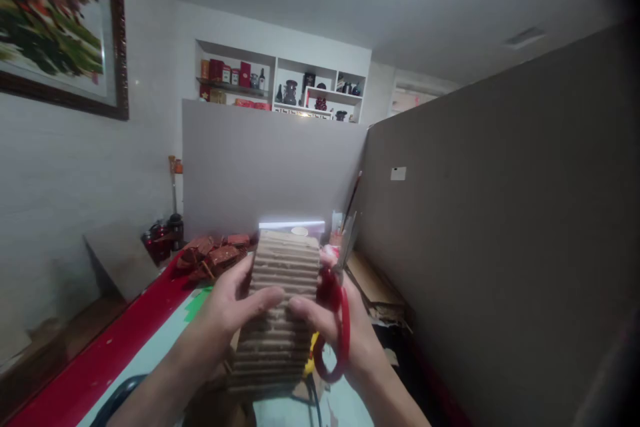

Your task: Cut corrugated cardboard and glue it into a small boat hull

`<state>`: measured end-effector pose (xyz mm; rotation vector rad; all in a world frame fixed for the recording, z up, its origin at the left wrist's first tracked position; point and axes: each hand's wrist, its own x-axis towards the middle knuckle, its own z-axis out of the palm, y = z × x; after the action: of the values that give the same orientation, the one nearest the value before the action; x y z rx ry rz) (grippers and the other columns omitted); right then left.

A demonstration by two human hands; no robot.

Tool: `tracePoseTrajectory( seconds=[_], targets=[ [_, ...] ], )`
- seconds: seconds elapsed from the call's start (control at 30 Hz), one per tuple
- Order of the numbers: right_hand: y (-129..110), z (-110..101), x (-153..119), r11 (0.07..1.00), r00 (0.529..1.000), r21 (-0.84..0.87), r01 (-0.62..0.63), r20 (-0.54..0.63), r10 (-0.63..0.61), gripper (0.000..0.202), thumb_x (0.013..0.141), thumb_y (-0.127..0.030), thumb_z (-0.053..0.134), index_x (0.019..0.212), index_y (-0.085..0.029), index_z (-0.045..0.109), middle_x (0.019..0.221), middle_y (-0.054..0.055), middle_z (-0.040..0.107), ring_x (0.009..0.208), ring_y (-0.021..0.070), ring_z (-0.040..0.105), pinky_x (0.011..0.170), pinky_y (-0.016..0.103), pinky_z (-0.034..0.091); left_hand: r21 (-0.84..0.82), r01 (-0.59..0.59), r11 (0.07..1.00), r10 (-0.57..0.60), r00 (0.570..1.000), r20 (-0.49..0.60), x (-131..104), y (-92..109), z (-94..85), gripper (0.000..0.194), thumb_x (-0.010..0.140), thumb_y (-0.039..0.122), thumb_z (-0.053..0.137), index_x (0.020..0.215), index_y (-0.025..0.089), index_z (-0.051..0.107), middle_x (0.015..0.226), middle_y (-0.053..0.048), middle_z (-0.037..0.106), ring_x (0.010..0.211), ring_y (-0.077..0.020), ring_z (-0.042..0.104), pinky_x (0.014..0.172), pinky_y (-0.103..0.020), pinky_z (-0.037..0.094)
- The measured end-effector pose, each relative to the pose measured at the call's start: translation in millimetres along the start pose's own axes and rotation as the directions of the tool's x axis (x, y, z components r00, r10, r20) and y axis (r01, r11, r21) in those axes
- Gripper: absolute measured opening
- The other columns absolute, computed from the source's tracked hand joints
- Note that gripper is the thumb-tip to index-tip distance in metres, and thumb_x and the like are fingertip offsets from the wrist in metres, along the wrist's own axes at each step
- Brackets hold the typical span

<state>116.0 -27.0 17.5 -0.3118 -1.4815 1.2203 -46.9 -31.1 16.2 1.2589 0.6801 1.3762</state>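
A piece of corrugated cardboard (283, 340) stands tilted in front of me, its ridged brown face toward the camera. My left hand (233, 303) grips its left edge, thumb lying across the ridges. On the other side my right hand (333, 313) holds the right edge, its thumb also pressed on the ridges. Red-handled scissors (344, 340) hang on the right hand, blades pointing up past the fingers. The fingers behind the cardboard are hidden.
Red-brown crafted pieces (220, 257) lie at the back left of the pale green table mat (145, 350). Flat cardboard sheets (375, 280) are stacked at right, beside a grey partition (480, 213). A yellow tool (310, 363) with a cable shows partly behind the cardboard.
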Motion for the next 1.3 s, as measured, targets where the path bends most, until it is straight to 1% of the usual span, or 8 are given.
tracePoseTrajectory(
  seconds=[0.33,0.47,0.6,0.73,0.87,0.97,1.1,1.3],
  targets=[
    [-0.6,-9.7,12.4,0.984,0.961,-0.161,0.074,-0.251,-0.113,0.039,0.082,-0.027,0.078,0.116,-0.022,0.058,0.104,0.007,0.077,0.099,0.0266,0.074,0.089,0.041,0.058,0.05,-0.143,0.989,0.148,0.982,-0.12,16.0,11.3,4.6,0.016,0.085,0.036,0.072,0.09,0.02,0.073,0.09,-0.002,0.075,0.075,-0.0145,0.066,0.068,-0.022,0.051],
    [-9.2,-8.3,21.6,0.967,0.941,-0.232,0.107,-0.289,-0.173,0.037,0.084,-0.027,0.076,0.115,-0.022,0.055,0.105,0.007,0.078,0.095,0.0242,0.075,0.087,0.038,0.06,0.292,-0.184,0.939,0.208,0.977,-0.052,18.8,19.6,-0.5,0.02,0.086,0.039,0.069,0.078,0.02,0.07,0.075,0.0,0.068,0.073,-0.0164,0.064,0.066,-0.023,0.05],
    [-10.0,-8.1,26.0,0.94,0.909,-0.302,0.156,-0.328,-0.256,0.035,0.083,-0.026,0.076,0.112,-0.023,0.057,0.102,0.006,0.078,0.089,0.0239,0.076,0.08,0.036,0.063,0.526,-0.216,0.823,0.232,0.972,0.037,18.6,21.0,-3.1,0.015,0.088,0.036,0.064,0.087,0.022,0.07,0.084,-0.003,0.071,0.077,-0.0201,0.065,0.072,-0.029,0.051],
    [-3.8,-11.0,26.4,0.914,0.908,-0.37,0.164,-0.306,-0.287,0.034,0.086,-0.027,0.075,0.114,-0.026,0.056,0.1,0.004,0.077,0.089,0.0221,0.076,0.076,0.033,0.063,0.607,-0.216,0.765,0.23,0.972,0.055,18.8,13.9,-8.1,0.019,0.091,0.031,0.056,0.096,0.023,0.072,0.085,-0.004,0.072,0.076,-0.0207,0.064,0.071,-0.03,0.052],
    [5.7,-17.6,27.6,0.943,0.916,-0.309,0.127,-0.327,-0.231,0.035,0.087,-0.03,0.074,0.115,-0.027,0.053,0.103,0.005,0.076,0.091,0.0238,0.075,0.078,0.036,0.063,0.634,-0.194,0.748,0.24,0.971,0.014,29.4,8.1,-18.7,0.019,0.085,0.021,0.056,0.078,0.022,0.074,0.072,-0.001,0.069,0.07,-0.0194,0.064,0.067,-0.027,0.05],
    [12.1,-22.5,29.3,0.947,0.926,-0.292,0.133,-0.303,-0.224,0.037,0.085,-0.03,0.075,0.115,-0.026,0.054,0.102,0.006,0.077,0.09,0.0246,0.076,0.081,0.038,0.062,0.558,-0.182,0.809,0.261,0.963,-0.065,39.0,8.8,-22.2,0.019,0.082,0.02,0.061,0.067,0.021,0.073,0.062,0.0,0.065,0.063,-0.017,0.061,0.061,-0.025,0.047],
    [18.7,-17.4,28.3,0.974,0.969,-0.212,0.079,-0.212,-0.125,0.032,0.086,-0.032,0.074,0.114,-0.026,0.058,0.104,0.005,0.076,0.095,0.0236,0.074,0.084,0.036,0.061,0.064,-0.132,0.989,0.138,0.985,-0.099,38.5,10.9,-9.1,0.025,0.083,0.037,0.067,0.097,0.02,0.077,0.087,-0.008,0.077,0.086,-0.0258,0.071,0.078,-0.034,0.056],
    [18.4,-5.9,22.4,0.955,0.99,-0.285,0.085,-0.081,-0.112,0.034,0.086,-0.031,0.071,0.119,-0.026,0.064,0.114,0.006,0.074,0.103,0.0257,0.071,0.092,0.037,0.058,-0.169,-0.058,0.984,0.034,0.99,-0.14,33.3,2.2,10.8,0.027,0.076,0.028,0.081,0.101,0.019,0.077,0.102,-0.009,0.08,0.096,-0.0282,0.074,0.081,-0.035,0.061]
  ],
)
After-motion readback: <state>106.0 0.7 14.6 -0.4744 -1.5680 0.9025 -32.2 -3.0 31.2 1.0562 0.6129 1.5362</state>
